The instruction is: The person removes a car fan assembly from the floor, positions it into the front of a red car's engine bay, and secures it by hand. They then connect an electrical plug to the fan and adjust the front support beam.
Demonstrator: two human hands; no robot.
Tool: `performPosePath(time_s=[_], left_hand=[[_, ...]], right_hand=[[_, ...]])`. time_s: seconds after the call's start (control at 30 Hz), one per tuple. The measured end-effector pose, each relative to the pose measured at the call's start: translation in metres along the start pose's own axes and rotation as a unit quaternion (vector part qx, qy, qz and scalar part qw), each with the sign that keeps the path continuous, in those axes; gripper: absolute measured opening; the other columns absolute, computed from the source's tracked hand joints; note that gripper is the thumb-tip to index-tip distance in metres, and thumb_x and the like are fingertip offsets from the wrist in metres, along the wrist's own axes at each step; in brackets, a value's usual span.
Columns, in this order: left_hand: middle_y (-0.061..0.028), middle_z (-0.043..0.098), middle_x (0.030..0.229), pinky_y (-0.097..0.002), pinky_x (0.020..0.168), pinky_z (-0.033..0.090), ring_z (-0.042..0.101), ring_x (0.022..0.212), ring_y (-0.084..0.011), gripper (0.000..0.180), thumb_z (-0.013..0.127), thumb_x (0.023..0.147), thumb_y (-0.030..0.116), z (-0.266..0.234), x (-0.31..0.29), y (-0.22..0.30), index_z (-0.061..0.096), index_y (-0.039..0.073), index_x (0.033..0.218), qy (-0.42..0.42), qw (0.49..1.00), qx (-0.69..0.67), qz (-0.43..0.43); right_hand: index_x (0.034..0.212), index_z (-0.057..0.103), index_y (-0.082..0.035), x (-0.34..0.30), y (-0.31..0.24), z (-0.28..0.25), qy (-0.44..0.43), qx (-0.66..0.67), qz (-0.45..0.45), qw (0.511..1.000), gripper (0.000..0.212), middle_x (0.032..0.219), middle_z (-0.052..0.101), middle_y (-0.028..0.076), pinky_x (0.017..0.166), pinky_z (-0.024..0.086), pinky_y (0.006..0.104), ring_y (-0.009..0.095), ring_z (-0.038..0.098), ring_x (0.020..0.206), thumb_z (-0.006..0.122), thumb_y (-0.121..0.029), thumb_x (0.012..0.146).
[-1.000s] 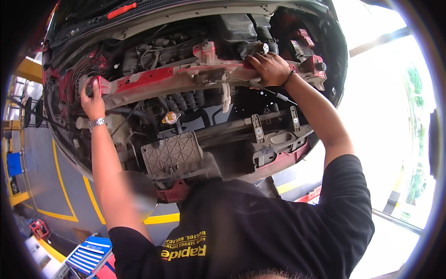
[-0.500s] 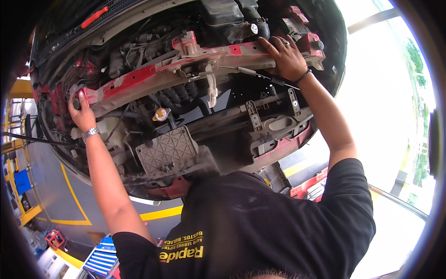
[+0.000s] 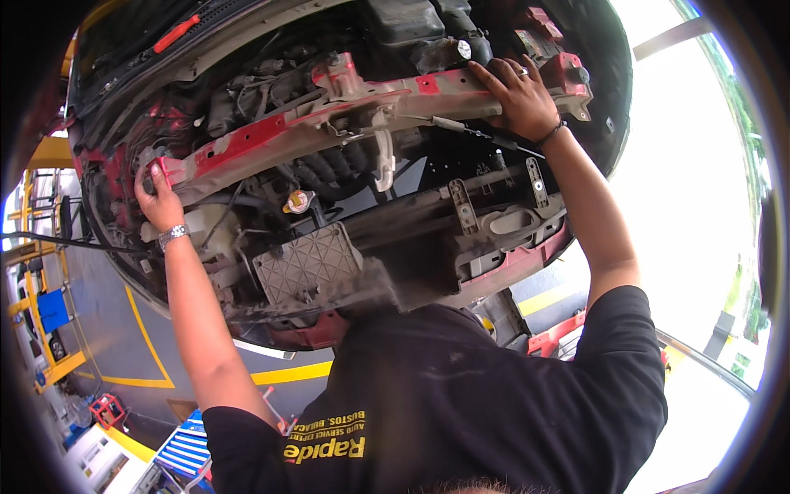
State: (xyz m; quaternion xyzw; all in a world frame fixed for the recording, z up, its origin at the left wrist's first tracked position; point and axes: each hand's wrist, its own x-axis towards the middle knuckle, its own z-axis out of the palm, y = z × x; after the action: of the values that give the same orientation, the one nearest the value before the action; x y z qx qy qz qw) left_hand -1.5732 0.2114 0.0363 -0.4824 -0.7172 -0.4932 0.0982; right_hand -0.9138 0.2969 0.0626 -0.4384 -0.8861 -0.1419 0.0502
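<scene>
A long red and dusty grey radiator support bar (image 3: 271, 136) spans the front of an open engine bay. My left hand (image 3: 160, 198) is closed round its left end, thumb on the red bracket there. Near the right end, my right hand (image 3: 522, 99) lies over the bar from above, fingers curled across its top and the thumb side hidden beneath. From the bar's middle hangs a pale latch piece (image 3: 383, 156). A cable (image 3: 451, 125) runs from there to the right, passing below my right hand. Under the bar sits a radiator cap (image 3: 298, 202).
A ribbed grey plastic panel (image 3: 304, 263) and two upright perforated brackets (image 3: 463, 206) lie nearer my body. At the far left, a red-handled tool (image 3: 177, 34) rests by the windscreen edge. A blue-and-white striped object (image 3: 185, 449) stands on the floor at lower left.
The whole view has shifted slightly, so the car and both hands appear a little farther right. Both hands keep the same places on the bar.
</scene>
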Motion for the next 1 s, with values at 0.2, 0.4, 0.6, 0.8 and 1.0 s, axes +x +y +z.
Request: performPosePath(time_s=[0.2, 0.4, 0.6, 0.8, 1.0], left_hand=[[-0.0224, 0.068, 0.131, -0.0439, 0.105, 0.048, 0.065, 0.12, -0.0363, 0.053, 0.068, 0.101, 0.045, -0.006, 0.001, -0.009, 0.067, 0.0, 0.13, -0.025, 0.999, 0.019, 0.02], [-0.0235, 0.066, 0.135, -0.0435, 0.107, 0.047, 0.064, 0.123, -0.0362, 0.051, 0.066, 0.104, 0.04, -0.005, 0.004, -0.017, 0.064, -0.002, 0.132, -0.018, 0.999, 0.019, 0.034], [-0.0239, 0.066, 0.134, -0.0443, 0.107, 0.047, 0.063, 0.123, -0.0373, 0.054, 0.066, 0.103, 0.044, -0.007, 0.007, -0.018, 0.064, 0.0, 0.134, -0.035, 0.999, 0.023, 0.035], [-0.0241, 0.067, 0.131, -0.0447, 0.106, 0.047, 0.064, 0.121, -0.0381, 0.053, 0.066, 0.102, 0.044, -0.007, 0.006, -0.017, 0.064, 0.0, 0.131, -0.036, 0.997, 0.036, 0.065], [-0.0262, 0.065, 0.135, -0.0456, 0.109, 0.046, 0.062, 0.125, -0.0404, 0.078, 0.069, 0.093, 0.064, -0.011, 0.003, -0.004, 0.063, -0.002, 0.135, -0.033, 0.996, 0.072, -0.033]], right_hand=[[0.152, 0.049, -0.015, -0.03, -0.003, -0.013, 0.084, 0.187, 0.122, 0.971, 0.08, 0.152, 0.048, 0.018, 0.112, 0.047, 0.0458, 0.041, 0.05, 0.138, 0.083, -0.036, 0.083], [0.158, 0.041, -0.019, -0.065, -0.041, -0.023, 0.029, 0.106, 0.107, 0.988, 0.098, 0.157, 0.044, 0.018, 0.125, 0.027, 0.0554, 0.037, 0.042, 0.148, 0.088, -0.038, 0.074], [0.141, 0.06, -0.016, -0.057, -0.003, -0.012, 0.091, 0.131, 0.091, 0.983, 0.064, 0.137, 0.065, 0.01, 0.109, 0.047, 0.0468, 0.032, 0.063, 0.124, 0.081, -0.029, 0.082], [0.119, 0.069, -0.014, -0.055, 0.014, -0.019, 0.25, 0.083, 0.069, 0.962, 0.04, 0.103, 0.073, 0.009, 0.081, 0.059, 0.0437, 0.031, 0.071, 0.094, 0.077, -0.014, 0.08], [0.12, 0.07, -0.003, -0.07, 0.085, -0.011, 0.277, 0.144, 0.409, 0.858, 0.059, 0.124, 0.067, 0.022, 0.102, 0.05, 0.0455, 0.037, 0.064, 0.117, 0.078, -0.052, 0.088]])
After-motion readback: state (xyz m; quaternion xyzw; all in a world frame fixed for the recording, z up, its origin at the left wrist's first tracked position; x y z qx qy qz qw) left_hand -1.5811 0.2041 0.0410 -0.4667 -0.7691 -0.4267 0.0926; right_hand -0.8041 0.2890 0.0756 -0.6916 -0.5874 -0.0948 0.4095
